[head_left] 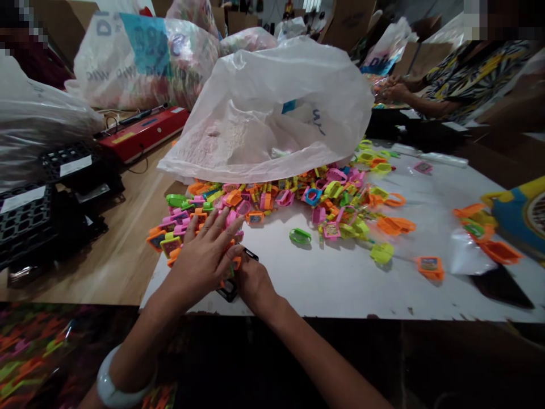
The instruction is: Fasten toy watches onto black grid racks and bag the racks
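Note:
My left hand (204, 250) lies palm down with its fingers spread over a row of plastic toy watches (172, 244) in pink, orange and yellow. Close beside it, my right hand (258, 284) is closed around a black plastic tray (229, 291), mostly hidden by both hands. An orange piece shows between the hands. Beyond them spreads a loose pile of toy watches (336, 196). A single green watch band (300, 236) lies apart on the white board. Some orange watches (430, 267) are scattered to the right.
A large translucent bag (281, 74) rests behind the pile. Stacked black trays (25, 213) and a red sealing machine (145, 133) stand left. A dark phone-like slab (504, 287) and a blue-yellow object (519, 216) are at right. A co-worker's hands (394, 91) are across the table.

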`<move>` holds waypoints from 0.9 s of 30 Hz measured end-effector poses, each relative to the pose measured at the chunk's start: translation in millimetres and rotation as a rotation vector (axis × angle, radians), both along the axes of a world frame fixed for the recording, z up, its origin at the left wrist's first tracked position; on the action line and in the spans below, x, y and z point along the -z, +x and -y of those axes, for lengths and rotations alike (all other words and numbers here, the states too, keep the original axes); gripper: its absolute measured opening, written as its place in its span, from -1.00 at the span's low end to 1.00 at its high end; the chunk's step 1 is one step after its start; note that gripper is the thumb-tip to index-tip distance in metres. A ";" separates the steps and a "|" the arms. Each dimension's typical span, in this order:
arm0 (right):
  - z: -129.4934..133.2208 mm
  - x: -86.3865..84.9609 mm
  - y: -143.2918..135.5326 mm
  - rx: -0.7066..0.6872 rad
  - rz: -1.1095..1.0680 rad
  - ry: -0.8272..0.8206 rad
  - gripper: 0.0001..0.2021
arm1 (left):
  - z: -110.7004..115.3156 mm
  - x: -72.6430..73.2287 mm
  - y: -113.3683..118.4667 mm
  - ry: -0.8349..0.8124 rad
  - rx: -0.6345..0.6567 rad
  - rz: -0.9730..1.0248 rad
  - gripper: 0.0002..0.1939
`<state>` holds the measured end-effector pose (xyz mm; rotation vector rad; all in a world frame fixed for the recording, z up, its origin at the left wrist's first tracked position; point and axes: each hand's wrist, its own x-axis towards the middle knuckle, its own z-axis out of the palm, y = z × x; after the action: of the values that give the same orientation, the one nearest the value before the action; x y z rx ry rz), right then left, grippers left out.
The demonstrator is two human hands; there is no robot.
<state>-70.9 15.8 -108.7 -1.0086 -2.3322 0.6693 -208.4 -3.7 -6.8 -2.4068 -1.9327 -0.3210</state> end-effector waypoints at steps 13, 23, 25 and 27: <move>-92.4 -4.7 37.5 0.355 -0.120 0.012 -0.62 | 3.7 -2.9 5.5 0.021 -0.017 -0.054 -0.49; -71.5 -1.2 44.9 0.244 -0.409 -0.304 -0.83 | 5.7 -1.8 1.9 0.007 -0.016 -0.040 -0.49; -53.3 1.0 34.8 0.131 -0.522 -0.507 -0.78 | 5.1 -1.3 1.7 0.004 -0.010 -0.045 -0.49; -41.8 1.9 24.5 0.058 -0.544 -0.570 -0.81 | 4.8 -0.7 1.6 0.008 -0.004 -0.047 -0.49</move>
<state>-46.4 57.7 -110.7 -0.9561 -1.6610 1.4316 -206.8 -8.5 -6.1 -2.3833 -1.9127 -0.2694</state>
